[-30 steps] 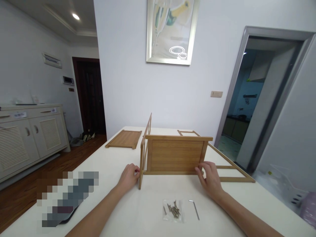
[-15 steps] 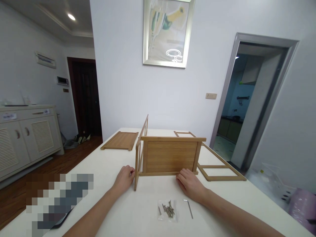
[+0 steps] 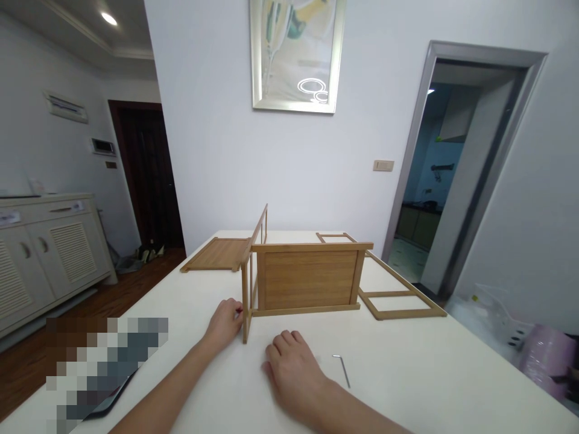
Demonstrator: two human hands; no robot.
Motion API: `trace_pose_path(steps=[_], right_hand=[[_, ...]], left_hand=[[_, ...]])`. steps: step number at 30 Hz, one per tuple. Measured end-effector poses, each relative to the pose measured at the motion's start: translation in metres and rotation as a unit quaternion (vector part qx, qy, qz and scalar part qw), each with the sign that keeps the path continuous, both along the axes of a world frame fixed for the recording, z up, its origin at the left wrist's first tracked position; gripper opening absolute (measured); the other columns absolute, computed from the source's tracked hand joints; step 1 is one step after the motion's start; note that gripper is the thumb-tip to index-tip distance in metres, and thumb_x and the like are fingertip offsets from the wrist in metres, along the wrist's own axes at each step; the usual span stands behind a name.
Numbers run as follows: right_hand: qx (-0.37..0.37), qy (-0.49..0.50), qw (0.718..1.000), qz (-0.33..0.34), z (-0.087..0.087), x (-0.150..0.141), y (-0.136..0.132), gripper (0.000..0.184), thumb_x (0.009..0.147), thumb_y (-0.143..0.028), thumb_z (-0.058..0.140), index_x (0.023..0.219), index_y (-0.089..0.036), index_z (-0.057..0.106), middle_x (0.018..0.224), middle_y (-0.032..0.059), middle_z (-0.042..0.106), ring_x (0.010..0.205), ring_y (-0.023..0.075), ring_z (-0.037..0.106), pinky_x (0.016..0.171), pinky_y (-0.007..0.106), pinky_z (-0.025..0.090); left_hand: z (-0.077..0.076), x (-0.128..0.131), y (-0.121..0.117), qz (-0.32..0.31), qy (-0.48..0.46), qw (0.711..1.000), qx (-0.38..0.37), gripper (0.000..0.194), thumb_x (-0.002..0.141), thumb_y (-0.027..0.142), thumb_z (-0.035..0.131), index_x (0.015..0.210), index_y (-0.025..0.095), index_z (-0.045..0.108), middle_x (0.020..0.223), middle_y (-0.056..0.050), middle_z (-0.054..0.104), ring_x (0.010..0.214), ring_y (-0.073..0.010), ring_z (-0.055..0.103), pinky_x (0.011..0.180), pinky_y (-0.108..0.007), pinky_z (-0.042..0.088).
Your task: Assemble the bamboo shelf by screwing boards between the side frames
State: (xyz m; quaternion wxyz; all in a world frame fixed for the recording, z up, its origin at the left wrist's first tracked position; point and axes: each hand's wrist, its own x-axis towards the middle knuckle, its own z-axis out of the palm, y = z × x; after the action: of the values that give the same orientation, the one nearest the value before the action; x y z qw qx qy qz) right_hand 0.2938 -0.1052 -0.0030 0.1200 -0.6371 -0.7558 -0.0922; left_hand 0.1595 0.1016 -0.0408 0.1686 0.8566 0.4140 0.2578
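Observation:
My left hand rests on the table with its fingers closed at the outer side of a slatted wooden side frame. Whatever its fingertips pinch is hidden. The frame stands on edge, and a wooden panel stands upright against it on the right. In front of the panel, apart from it, my right hand is held palm down with fingers bent and thumb apart; nothing shows in it. That hand covers the spot of the small bag of screws. An Allen key lies to its right.
Another wooden panel lies flat at the back left of the white table. An open wooden frame lies along the right side. A dark, partly blurred object sits near the left edge. Bags and a pink item are beyond the right edge.
My right hand has left the panel's lower edge and moved left and toward me, over the screw bag. My left hand stays at the side frame. The view has shifted slightly.

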Motion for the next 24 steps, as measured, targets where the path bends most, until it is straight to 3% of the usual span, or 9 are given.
trace_pose_path(steps=[6,10,14,17,24], right_hand=[[-0.015,0.125,0.992,-0.026,0.026,0.038,-0.016,0.032,0.094,-0.041,0.049,0.111,-0.018,0.064,0.104,0.0113,0.065,0.097,0.0258,0.055,0.088,0.040,0.039],[-0.075,0.191,0.978,-0.025,0.037,0.063,-0.014,0.026,0.080,-0.035,0.065,0.101,-0.020,0.069,0.100,0.0082,0.066,0.095,0.0241,0.058,0.083,0.033,0.042],[-0.083,0.229,0.969,-0.033,0.028,0.073,-0.005,0.016,0.078,-0.020,0.057,0.087,-0.021,0.070,0.087,0.0043,0.067,0.081,0.0187,0.060,0.071,0.027,0.043],[-0.050,0.226,0.972,-0.045,0.015,0.076,0.003,0.021,0.080,-0.012,0.049,0.081,-0.020,0.069,0.084,0.0052,0.067,0.080,0.0178,0.060,0.073,0.026,0.043],[-0.024,0.233,0.971,-0.052,0.000,0.082,0.015,0.018,0.085,-0.016,0.052,0.086,-0.018,0.069,0.089,0.0071,0.068,0.085,0.0188,0.061,0.076,0.027,0.044]], left_hand=[[0.002,-0.001,0.001,-0.005,0.004,1.000,-0.007,0.017,0.081,0.019,0.055,0.075,0.018,0.071,0.087,-0.007,0.070,0.090,-0.0222,0.062,0.079,-0.029,0.044],[0.003,-0.002,0.000,-0.007,0.007,1.000,-0.004,0.019,0.081,0.018,0.054,0.072,0.017,0.070,0.088,-0.007,0.070,0.091,-0.0223,0.060,0.080,-0.030,0.043],[0.003,-0.001,0.000,-0.011,0.004,1.000,-0.004,0.018,0.080,0.017,0.054,0.070,0.017,0.069,0.086,-0.007,0.069,0.089,-0.0220,0.060,0.079,-0.030,0.043],[0.002,-0.001,0.000,-0.015,-0.001,1.000,-0.006,0.017,0.080,0.017,0.055,0.071,0.017,0.068,0.085,-0.007,0.069,0.087,-0.0217,0.060,0.077,-0.030,0.043],[0.002,-0.001,-0.001,-0.011,-0.017,1.000,-0.017,0.014,0.077,0.014,0.056,0.074,0.018,0.069,0.082,-0.004,0.070,0.084,-0.0201,0.061,0.074,-0.028,0.044]])
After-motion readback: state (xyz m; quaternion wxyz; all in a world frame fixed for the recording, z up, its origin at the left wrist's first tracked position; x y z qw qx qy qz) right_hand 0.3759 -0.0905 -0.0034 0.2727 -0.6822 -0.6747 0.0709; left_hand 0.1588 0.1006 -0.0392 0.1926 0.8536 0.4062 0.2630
